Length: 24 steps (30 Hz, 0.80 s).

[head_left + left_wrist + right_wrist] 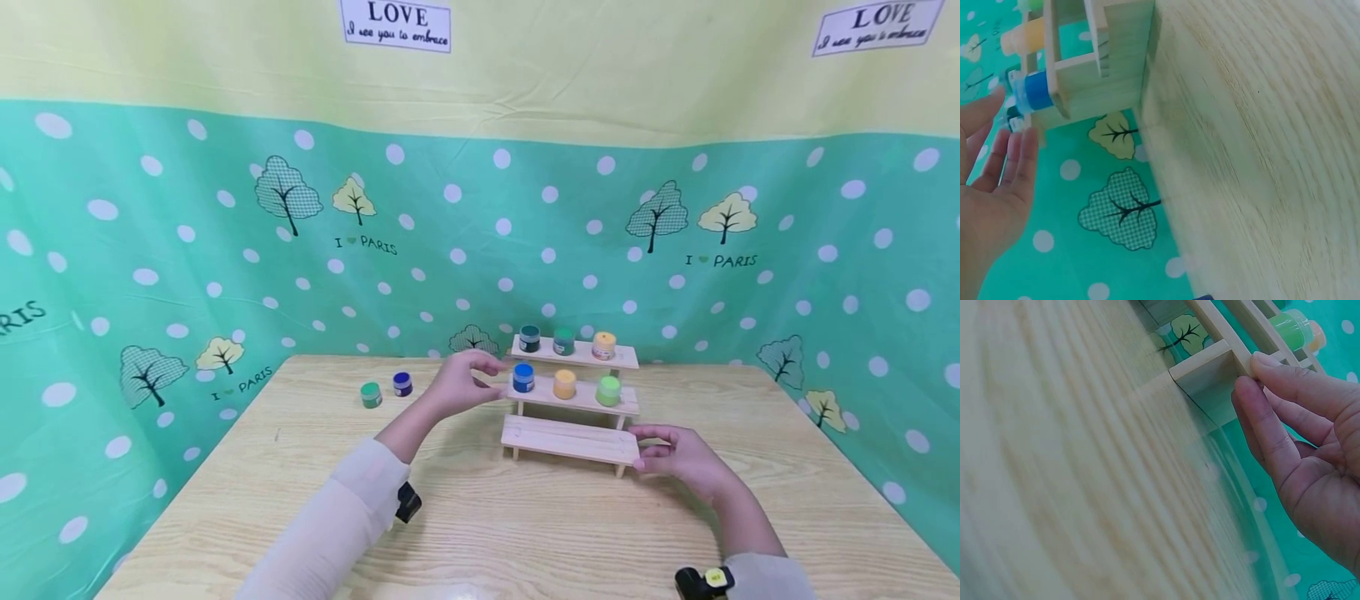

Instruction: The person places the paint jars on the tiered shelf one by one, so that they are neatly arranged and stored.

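A three-step wooden stand [570, 438] holds small paint jars on its two upper steps. My right hand [678, 458] pinches the right end of the lowest step, thumb and fingertips on its edge [1244, 362]. On the left, my left hand [463, 385] is beside the middle step with thumb and fingers apart and nothing between them. Nearest to it stands a blue paint jar [523, 378]; a yellow-orange jar [565, 384] and a light green jar [608, 392] share that step. The top step bears a dark green jar [529, 339], a green jar [564, 342] and another yellow-orange jar [603, 346].
Two more jars, one green [371, 395] and one dark blue [402, 384], stand on the wooden table [465, 517] left of the stand. A green and yellow printed cloth [480, 275] hangs behind the table's back edge.
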Tool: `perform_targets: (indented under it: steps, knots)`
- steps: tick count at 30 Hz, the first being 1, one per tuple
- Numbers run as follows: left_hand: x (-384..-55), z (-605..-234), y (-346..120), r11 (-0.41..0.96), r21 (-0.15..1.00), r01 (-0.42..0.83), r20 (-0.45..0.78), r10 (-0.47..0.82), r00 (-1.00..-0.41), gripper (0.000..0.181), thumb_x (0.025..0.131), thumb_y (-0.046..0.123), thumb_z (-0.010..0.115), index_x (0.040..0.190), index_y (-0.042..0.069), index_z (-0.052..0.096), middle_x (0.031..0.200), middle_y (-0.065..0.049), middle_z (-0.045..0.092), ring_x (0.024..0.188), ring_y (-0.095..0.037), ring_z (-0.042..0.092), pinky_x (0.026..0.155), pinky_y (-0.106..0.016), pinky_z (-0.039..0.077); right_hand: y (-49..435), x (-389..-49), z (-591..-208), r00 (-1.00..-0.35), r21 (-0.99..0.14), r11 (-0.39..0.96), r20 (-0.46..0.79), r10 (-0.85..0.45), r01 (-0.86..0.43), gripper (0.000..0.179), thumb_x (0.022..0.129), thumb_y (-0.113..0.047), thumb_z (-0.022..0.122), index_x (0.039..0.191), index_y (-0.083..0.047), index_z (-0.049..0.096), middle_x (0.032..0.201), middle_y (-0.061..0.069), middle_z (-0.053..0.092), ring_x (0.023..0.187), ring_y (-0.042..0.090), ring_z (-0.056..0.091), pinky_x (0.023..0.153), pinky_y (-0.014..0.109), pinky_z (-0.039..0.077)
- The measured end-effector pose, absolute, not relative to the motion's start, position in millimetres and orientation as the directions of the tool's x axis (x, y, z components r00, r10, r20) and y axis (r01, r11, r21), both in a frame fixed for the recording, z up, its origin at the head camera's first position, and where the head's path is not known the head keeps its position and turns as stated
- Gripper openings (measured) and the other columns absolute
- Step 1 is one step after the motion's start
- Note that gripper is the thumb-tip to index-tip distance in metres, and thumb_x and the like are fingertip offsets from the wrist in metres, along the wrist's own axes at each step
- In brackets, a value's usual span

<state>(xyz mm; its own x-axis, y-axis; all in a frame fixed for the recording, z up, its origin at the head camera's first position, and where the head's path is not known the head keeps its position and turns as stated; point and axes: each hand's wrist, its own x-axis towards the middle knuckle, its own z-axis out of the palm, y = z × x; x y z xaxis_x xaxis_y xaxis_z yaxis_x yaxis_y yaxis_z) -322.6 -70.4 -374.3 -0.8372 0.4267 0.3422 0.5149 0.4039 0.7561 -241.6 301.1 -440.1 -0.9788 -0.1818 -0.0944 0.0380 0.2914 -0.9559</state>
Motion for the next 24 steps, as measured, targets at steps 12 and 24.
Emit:
perform_targets:
  steps: [12,24]
  knots:
    - [-303,-365,-91,0.358,0.759,0.544,0.337,0.499,-0.799,0.035,0.078,0.002,0.080,0.112,0.001,0.070,0.111,-0.009,0.064,0.101,-0.027,0.060,0.083,-0.035,0.057,301,-241,-439,-0.978,-0.952,0.306,-0.091,-0.188,0.030,0.072,0.077,-0.010,0.082,0.136,0.010,0.047,0.116,0.019,0.063,0.096,0.022,0.065,0.080,0.031,0.057]
    - [-290,-360,-112,0.408,0.690,0.598,0.349,0.536,-0.769,0.049,0.076,0.005,0.083,0.123,0.004,0.066,0.122,-0.006,0.063,0.107,-0.024,0.059,0.090,-0.042,0.054,302,-240,-439,-0.973,-0.960,0.279,-0.081,-0.218,0.017,0.069,0.079,-0.006,0.080,0.136,0.011,0.046,0.113,0.018,0.065,0.094,0.020,0.066,0.080,0.030,0.057]
